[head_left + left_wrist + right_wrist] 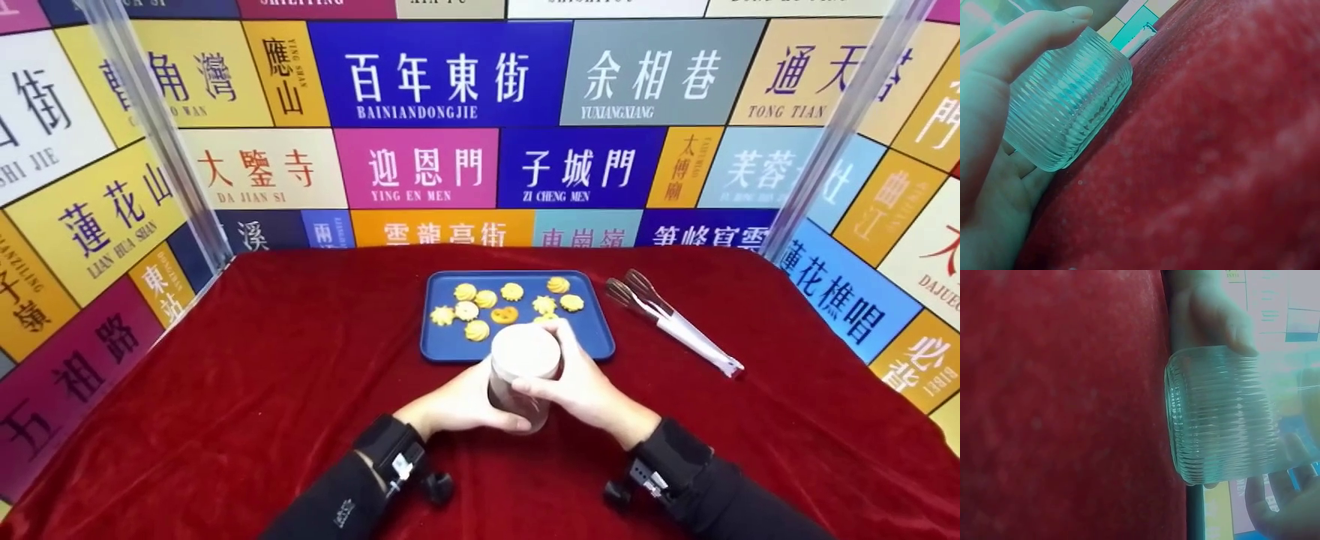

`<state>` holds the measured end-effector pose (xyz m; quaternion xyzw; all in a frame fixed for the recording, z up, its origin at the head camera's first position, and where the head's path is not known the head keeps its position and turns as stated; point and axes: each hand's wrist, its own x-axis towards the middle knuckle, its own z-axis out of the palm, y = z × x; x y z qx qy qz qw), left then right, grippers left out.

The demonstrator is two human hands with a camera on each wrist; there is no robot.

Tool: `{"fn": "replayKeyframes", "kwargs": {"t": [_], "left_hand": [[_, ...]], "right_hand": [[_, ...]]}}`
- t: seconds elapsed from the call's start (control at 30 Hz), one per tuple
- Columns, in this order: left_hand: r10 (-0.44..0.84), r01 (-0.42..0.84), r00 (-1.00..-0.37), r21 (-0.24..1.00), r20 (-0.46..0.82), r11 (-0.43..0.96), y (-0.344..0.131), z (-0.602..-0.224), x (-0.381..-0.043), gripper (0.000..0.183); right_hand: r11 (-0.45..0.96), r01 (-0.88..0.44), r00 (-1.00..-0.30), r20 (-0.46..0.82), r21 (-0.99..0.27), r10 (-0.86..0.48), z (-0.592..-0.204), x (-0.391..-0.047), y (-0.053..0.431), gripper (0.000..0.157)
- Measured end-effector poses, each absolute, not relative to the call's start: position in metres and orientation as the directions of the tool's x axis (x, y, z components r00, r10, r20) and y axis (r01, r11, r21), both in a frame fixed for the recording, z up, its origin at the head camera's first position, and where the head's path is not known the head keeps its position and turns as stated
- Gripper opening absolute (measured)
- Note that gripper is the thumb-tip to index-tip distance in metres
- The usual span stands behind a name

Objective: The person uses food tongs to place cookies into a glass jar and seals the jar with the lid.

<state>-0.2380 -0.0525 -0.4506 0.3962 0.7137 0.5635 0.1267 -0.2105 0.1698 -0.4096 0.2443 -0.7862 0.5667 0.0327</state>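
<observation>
A clear glass jar [517, 401] with a pale lid [526, 351] stands between both hands, in front of the blue tray. Ribs run around its lower half, seen well in the right wrist view on the glass jar [1219, 419]. My left hand [461, 397] grips the jar low on its left side, thumb across the near face. From the right, my right hand [589, 386] holds it higher up, its thumb just below the lid. In the left wrist view, the base of the jar [1072, 101] is close over the red cloth.
Behind the jar lies a blue tray [442, 351] with several yellow cookies [477, 331] and a small pretzel [504, 316]. Tongs [675, 324] with a white handle lie to its right. Red cloth [300, 337] covers the table, and printed panels [442, 75] rise around it.
</observation>
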Motion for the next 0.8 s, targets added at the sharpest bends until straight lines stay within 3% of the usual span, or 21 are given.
{"fn": "replayKeyframes", "kwargs": {"t": [0.43,0.67,0.8], "left_hand": [[0.693,0.453,-0.668,0.887,0.270,0.091,-0.0487,-0.4505,-0.2399,0.092],[0.692,0.431,-0.672,0.899,0.264,0.077,-0.0497,-0.4515,-0.2368,0.090],[0.695,0.428,-0.667,0.901,0.268,0.064,-0.0498,-0.4501,-0.2368,0.088]], "right_hand": [[0.174,-0.434,-0.855,0.343,-0.884,-0.388,-0.4123,-0.2160,0.1775,0.075],[0.165,-0.435,-0.848,0.341,-0.885,-0.406,-0.4134,-0.2149,0.1754,0.084],[0.162,-0.414,-0.874,0.342,-0.895,-0.344,-0.4112,-0.2110,0.1697,0.090]]}}
